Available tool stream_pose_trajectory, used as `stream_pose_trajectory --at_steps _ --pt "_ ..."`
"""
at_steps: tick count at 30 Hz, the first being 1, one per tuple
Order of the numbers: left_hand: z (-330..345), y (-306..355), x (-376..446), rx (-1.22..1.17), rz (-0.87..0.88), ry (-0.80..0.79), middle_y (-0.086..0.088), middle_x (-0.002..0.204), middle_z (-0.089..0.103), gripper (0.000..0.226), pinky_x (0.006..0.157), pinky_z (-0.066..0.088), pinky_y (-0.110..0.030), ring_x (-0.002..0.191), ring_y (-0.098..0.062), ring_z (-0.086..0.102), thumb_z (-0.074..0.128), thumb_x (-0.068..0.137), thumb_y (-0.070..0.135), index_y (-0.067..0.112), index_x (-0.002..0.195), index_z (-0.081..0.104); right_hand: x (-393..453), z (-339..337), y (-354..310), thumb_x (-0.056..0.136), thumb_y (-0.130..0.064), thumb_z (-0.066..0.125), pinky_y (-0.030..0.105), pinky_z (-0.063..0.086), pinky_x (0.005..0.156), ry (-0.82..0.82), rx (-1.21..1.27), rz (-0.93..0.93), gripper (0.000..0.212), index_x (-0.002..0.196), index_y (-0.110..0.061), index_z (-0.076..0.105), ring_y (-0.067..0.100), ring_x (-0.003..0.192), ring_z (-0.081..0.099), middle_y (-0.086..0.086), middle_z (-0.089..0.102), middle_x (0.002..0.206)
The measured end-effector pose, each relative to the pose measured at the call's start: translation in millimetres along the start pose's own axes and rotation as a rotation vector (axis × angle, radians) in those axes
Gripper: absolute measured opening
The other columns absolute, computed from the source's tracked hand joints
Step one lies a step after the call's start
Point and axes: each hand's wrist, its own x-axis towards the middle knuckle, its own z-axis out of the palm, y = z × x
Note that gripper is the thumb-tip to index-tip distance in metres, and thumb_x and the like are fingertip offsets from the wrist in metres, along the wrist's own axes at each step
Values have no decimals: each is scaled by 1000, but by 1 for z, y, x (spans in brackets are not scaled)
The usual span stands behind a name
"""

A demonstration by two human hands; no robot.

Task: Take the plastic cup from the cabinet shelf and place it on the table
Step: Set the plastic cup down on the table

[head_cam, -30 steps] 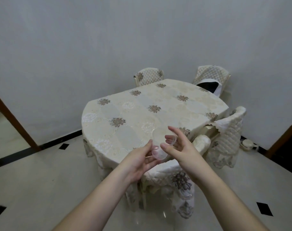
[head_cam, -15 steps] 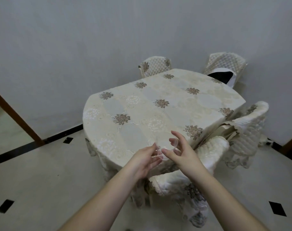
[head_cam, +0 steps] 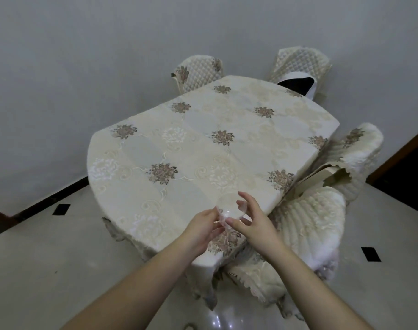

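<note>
While both hands' fingers (head_cam: 211, 214) pinch it, the clear plastic cup (head_cam: 230, 208) hangs over the table (head_cam: 179, 148) edge

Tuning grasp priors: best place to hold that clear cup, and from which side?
Grip the plastic cup by its side wall, from left and right, as both hands do now: left hand, right hand. It is transparent, thin-looking and round, so opposed fingertips look safest.

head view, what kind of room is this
Most likely a home dining room: a table under a floral embroidered cloth, quilted-cover chairs tucked around it, and a polished tile floor. Both hands hold a clear plastic cup over the table's near edge.
</note>
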Motion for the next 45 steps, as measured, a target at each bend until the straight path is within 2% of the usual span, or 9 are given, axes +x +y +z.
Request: stream_pose_trajectory --at_steps 9,15,20,23,28,32,37,42,45 --pt "2 -10 53 108 -82 22 -22 111 67 29 74 55 -27 93 -28 65 47 100 17 -3 118 60 38 -9 40 73 -32 81 16 42 88 54 -129 138 78 139 -32 39 10 113 54 5 54 129" --pt "12 -14 95 311 -27 101 -7 108 69 28 85 50 -42 99 -22 63 51 99 23 8 120 62 70 -23 63 74 -31 81 30 44 98 41 -215 157 79 140 -34 37 14 119 51 5 53 135" --pt "24 -15 122 378 43 136 -3 110 69 29 86 49 -35 99 -17 62 60 95 32 14 115 67 97 -39 79 76 -29 80 37 41 105 15 -280 170 82 144 -27 33 18 130 45 8 48 143" --pt "27 -18 133 376 36 126 -3 111 69 19 87 52 -36 100 -18 63 62 94 25 17 111 66 109 -44 90 77 -27 79 37 40 106 -19 -291 188 83 145 -25 31 18 133 41 10 46 145" --pt "24 -24 143 345 33 124 -1 106 72 18 71 58 -28 92 -16 70 60 93 13 21 108 67 122 -45 101 79 -26 77 33 35 104 -49 -331 212 83 147 -26 28 23 134 40 10 41 148" --pt "24 -22 149 329 61 146 0 108 73 22 79 58 -33 96 -17 69 60 93 10 29 101 70 130 -47 105 80 -28 76 34 33 106 -32 -382 187 84 148 -23 26 22 135 37 10 41 147" --pt "24 -20 151 293 25 142 13 96 76 17 61 53 -15 83 -3 71 68 89 19 35 90 73 133 -51 104 81 -37 73 42 32 109 -58 -439 190 87 150 -24 22 25 136 34 10 40 148" --pt "24 -22 154 275 33 145 12 102 75 15 66 54 -20 88 -6 71 68 88 21 35 94 73 132 -55 99 80 -40 73 43 32 110 -87 -443 209 96 152 -24 13 26 138 32 11 36 150" --pt "19 -24 158 282 39 172 2 115 70 26 85 52 -32 104 -14 64 63 90 14 26 113 68 131 -55 98 77 -40 76 43 32 110 -50 -402 231 102 152 -21 11 27 138 31 13 37 149"
